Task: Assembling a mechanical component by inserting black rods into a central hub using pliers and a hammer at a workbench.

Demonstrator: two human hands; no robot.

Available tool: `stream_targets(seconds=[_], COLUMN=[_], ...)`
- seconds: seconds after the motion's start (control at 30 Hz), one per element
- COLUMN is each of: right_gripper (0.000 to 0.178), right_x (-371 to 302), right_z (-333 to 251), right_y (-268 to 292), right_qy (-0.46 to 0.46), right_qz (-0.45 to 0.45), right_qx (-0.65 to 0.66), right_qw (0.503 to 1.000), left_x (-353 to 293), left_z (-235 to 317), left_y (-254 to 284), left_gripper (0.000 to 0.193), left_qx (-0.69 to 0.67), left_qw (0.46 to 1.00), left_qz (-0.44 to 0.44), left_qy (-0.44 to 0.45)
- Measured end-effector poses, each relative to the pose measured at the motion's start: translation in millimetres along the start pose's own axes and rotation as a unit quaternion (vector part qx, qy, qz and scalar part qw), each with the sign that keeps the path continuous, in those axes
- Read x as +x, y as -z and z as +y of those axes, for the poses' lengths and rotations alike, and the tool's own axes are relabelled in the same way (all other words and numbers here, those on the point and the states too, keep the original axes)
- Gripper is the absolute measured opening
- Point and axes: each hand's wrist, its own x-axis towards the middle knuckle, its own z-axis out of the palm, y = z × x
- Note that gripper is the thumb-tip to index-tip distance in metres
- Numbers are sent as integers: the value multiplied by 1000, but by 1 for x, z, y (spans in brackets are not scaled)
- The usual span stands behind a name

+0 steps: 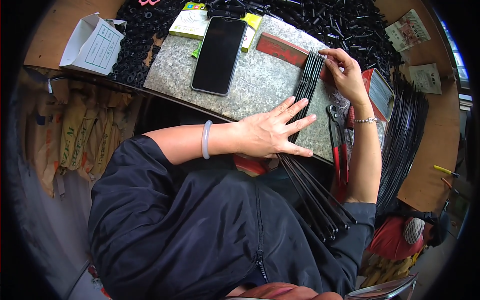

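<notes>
A row of thin black metal rods [311, 75] lies side by side across a speckled grey stone slab [260, 85]. My left hand [272, 131] rests flat on them with its fingers spread. The rods' near ends fan out past the slab's edge, over my lap. At their far ends, my right hand [345, 75] has thumb and forefinger pinched together; what is between the fingertips is too small to make out. A worn red metal bar [282, 49] lies against the rods' far ends. Red-handled pliers [338, 140] lie beside my right forearm.
A phone [219, 55] lies on the slab beside a yellow-green box [189, 22]. Right of my wrist stands a red tin [369, 80] of thin metal pieces, then a long stack of black rods [407, 135]. Small black parts [325, 22] heap behind. A white box [92, 45] stands left.
</notes>
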Motion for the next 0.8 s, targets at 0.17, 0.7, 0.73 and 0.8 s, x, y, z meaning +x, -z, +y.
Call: stream_targets(seconds=[0.17, 0.7, 0.73, 0.8], right_gripper=[16, 19, 18, 17], right_x=[0, 1, 2, 6], right_z=[-3, -9, -8, -2], right_y=[-1, -8, -8, -9], right_qy=[16, 54, 55, 52], right_qz=[-1, 30, 30, 32], right_qx=[-13, -81, -76, -63], right_qw=[1000, 995, 995, 996], left_x=[0, 0, 0, -1], left_z=[0, 0, 0, -1], left_y=[0, 1, 0, -2], left_gripper=[71, 70, 70, 71], left_qx=[-9, -19, -19, 12], left_qw=[1000, 1000, 1000, 1000], left_qz=[1, -3, -3, 14], left_qy=[2, 7, 7, -2])
